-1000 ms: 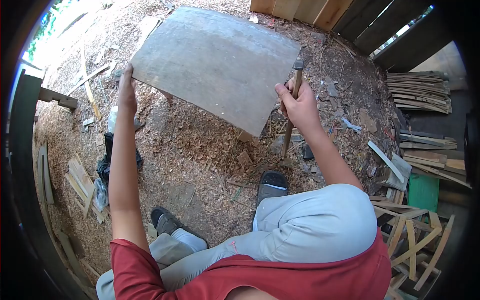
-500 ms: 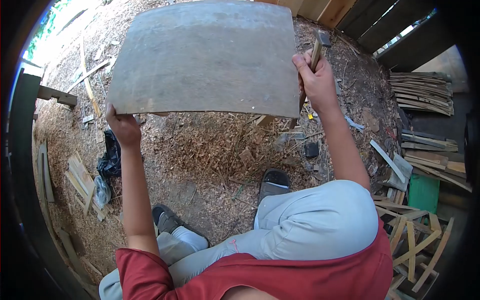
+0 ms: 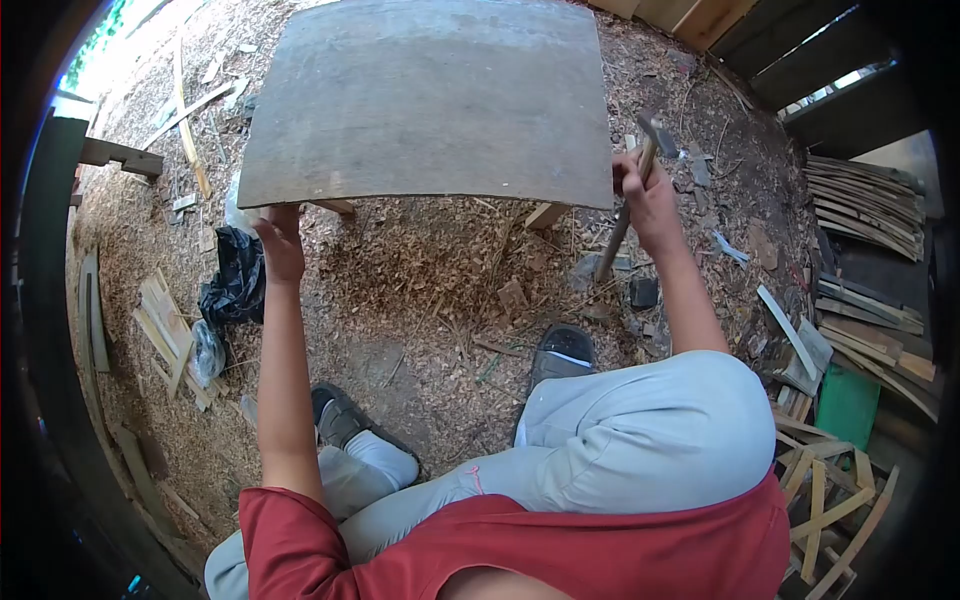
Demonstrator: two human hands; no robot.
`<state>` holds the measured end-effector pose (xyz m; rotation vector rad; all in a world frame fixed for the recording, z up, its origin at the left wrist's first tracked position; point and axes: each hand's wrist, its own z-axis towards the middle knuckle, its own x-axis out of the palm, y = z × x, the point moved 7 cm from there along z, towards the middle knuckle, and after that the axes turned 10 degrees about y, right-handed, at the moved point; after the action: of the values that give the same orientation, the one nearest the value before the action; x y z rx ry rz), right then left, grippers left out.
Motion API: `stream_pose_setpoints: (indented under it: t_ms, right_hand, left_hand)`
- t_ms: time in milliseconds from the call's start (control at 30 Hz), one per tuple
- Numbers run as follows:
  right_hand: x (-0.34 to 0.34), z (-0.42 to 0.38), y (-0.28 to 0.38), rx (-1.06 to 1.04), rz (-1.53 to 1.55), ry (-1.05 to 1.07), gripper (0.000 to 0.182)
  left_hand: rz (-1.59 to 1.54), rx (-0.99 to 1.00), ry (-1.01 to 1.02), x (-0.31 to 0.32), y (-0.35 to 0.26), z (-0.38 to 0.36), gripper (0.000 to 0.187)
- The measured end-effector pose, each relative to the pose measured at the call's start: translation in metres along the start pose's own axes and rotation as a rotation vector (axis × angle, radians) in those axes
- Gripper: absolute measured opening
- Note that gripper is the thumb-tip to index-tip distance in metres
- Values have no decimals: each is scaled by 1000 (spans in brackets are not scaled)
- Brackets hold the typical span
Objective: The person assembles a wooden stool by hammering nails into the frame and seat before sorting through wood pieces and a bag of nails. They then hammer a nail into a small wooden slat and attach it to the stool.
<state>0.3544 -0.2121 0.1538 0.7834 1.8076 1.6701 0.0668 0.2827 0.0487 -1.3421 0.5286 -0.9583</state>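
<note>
A wide grey-brown wooden board point(image 3: 430, 110), slightly bowed, lies in front of me above two wooden supports whose ends show under its near edge. My left hand point(image 3: 281, 245) is at the board's near left corner, with its fingers partly hidden beneath the edge. In my right hand point(image 3: 652, 208), just beside the board's right edge, is a hammer point(image 3: 647, 160), held upright with fingers wrapped round its wooden handle. A dark bar point(image 3: 613, 243) slants to the ground behind that hand.
Wood shavings point(image 3: 430, 265) cover the ground. A black plastic bag point(image 3: 236, 275) and wood offcuts point(image 3: 165, 325) lie at left. At right are stacked curved slats point(image 3: 865, 205), a green object point(image 3: 846, 408) and a wooden lattice point(image 3: 830, 510). A dark block point(image 3: 644, 292) sits near my right forearm.
The board has come down level onto the supports and shifted slightly right. My left hand has slid inward under its near edge. My right hand has moved right and down with the hammer.
</note>
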Motion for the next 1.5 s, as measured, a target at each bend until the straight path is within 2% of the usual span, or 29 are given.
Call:
stream_pose_setpoints:
  t_ms: [33, 67, 167, 233, 300, 367, 433, 467, 500, 533, 567, 600, 633, 700, 767, 833, 900, 967, 1033, 1167, 1233, 1300, 1333, 1500]
  right_hand:
    - [8, -9, -3, -193, 95, 49, 59]
    - [11, -13, -19, -192, 200, 163, 71]
    - [22, -22, -15, -175, 166, 73, 71]
    - [23, -20, -4, -197, 138, 74, 65]
    - [9, -6, 5, -395, 136, -7, 51]
    - [-4, 9, 39, -473, -86, -101, 41]
    - [-10, 25, 93, -505, -139, -152, 36]
    - [-11, 34, 117, -498, -118, -143, 34]
    - [-5, 38, 152, -654, -217, -128, 33]
    - [-1, 42, 176, -593, -278, -126, 32]
    - [3, 46, 190, -534, -340, -123, 31]
    - [2, 55, 190, -462, -230, -106, 28]
    - [3, 60, 193, -476, -228, -99, 28]
    - [0, 80, 157, -84, -285, -56, 28]
    - [4, 87, 120, 15, -229, -92, 28]
    - [10, 89, 87, 44, -225, -16, 26]
    - [12, 79, 72, 54, -116, -28, 27]
    - [11, 79, 70, 49, -128, -48, 28]
    - [7, 83, 83, -21, -148, -47, 28]
    - [1, 105, 97, -129, -102, -80, 30]
    - [-2, 117, 84, -91, -154, -45, 28]
    - [-3, 123, 64, 31, -418, -92, 31]
    - [-1, 125, 50, 111, -277, -55, 36]
    - [-2, 101, 54, 121, -245, -51, 35]
  left_hand:
    - [-54, -25, 4, 0, 4, -1, 113]
    - [-56, -28, 6, 0, 5, 0, 113]
    - [-57, 27, -38, 5, -12, 12, 112]
    - [2, 36, -44, 26, -44, 23, 100]
    - [37, 70, -67, 32, -65, 32, 94]
    - [69, 109, -89, 39, -95, 50, 89]
    - [64, 232, 267, 73, -155, 77, 75]
    - [64, 146, 220, 77, -175, 90, 68]
    - [64, 63, 170, 84, -196, 99, 61]
    - [524, 105, 150, 108, -231, 97, 50]
    - [135, -95, 133, 92, -223, 112, 46]
    - [102, -224, 97, 88, -219, 116, 47]
    - [68, -352, 60, 83, -216, 116, 49]
    - [67, -450, 118, 90, -209, 112, 50]
    - [13, -551, 88, 85, -188, 103, 49]
    - [32, -606, 104, 72, -159, 97, 47]
    - [30, -593, 48, 68, -149, 86, 42]
    - [-1, -558, 104, 68, -144, 86, 41]
    - [-5, -460, 122, 72, -148, 95, 42]
    - [-195, -455, 86, 80, -144, 114, 42]
    - [-154, -497, 101, 85, -127, 119, 41]
    - [-44, -580, 154, 82, -102, 119, 45]
    - [-9, -626, 118, 79, -94, 116, 48]
    - [19, -614, 130, 83, -97, 102, 45]
